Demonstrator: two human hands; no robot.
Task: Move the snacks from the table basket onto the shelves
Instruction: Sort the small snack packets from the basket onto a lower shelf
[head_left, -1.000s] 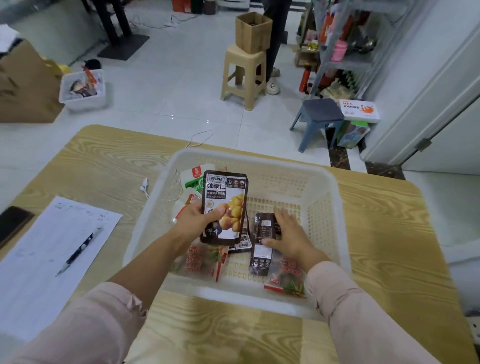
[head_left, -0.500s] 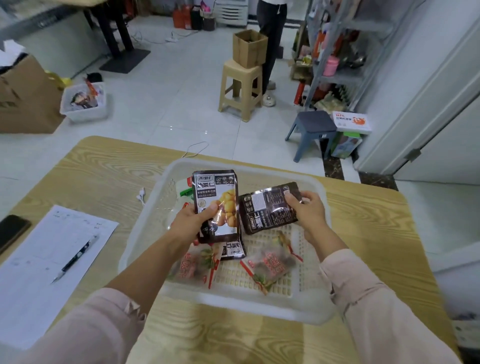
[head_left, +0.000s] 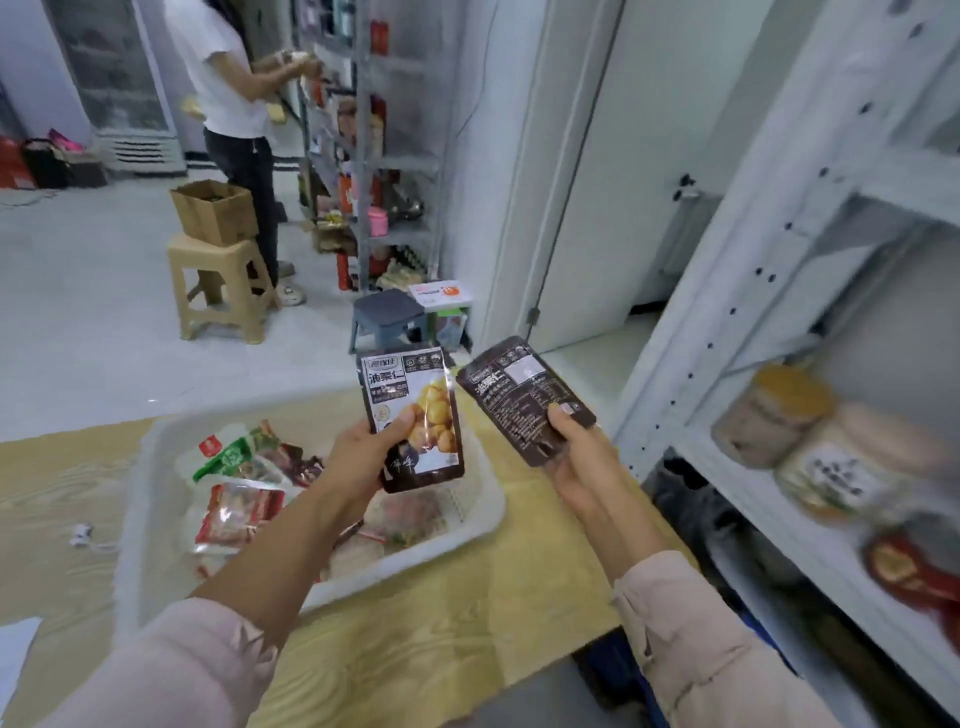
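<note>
My left hand (head_left: 363, 457) grips a dark chestnut snack pouch (head_left: 413, 410) by its lower edge, front side showing, above the white basket (head_left: 467, 525). My right hand (head_left: 576, 457) holds a second dark pouch (head_left: 522, 395) tilted, back label up, just right of the first. Both pouches are in the air between the basket and the white shelf unit (head_left: 769, 291) on the right. Several red and green snack packets (head_left: 234, 483) lie in the basket on the wooden table (head_left: 441, 639).
The shelf (head_left: 810, 540) at right holds jars (head_left: 774, 410) and a red packet (head_left: 914, 571). A person (head_left: 234, 104) stands at a far metal rack (head_left: 369, 156). A beige stool (head_left: 218, 286) with a cardboard box and a grey stool (head_left: 387, 317) stand on the floor.
Both hands lifted their pouches out of the basket and carried them up and right. The view swung right, bringing the white shelf unit into sight.
</note>
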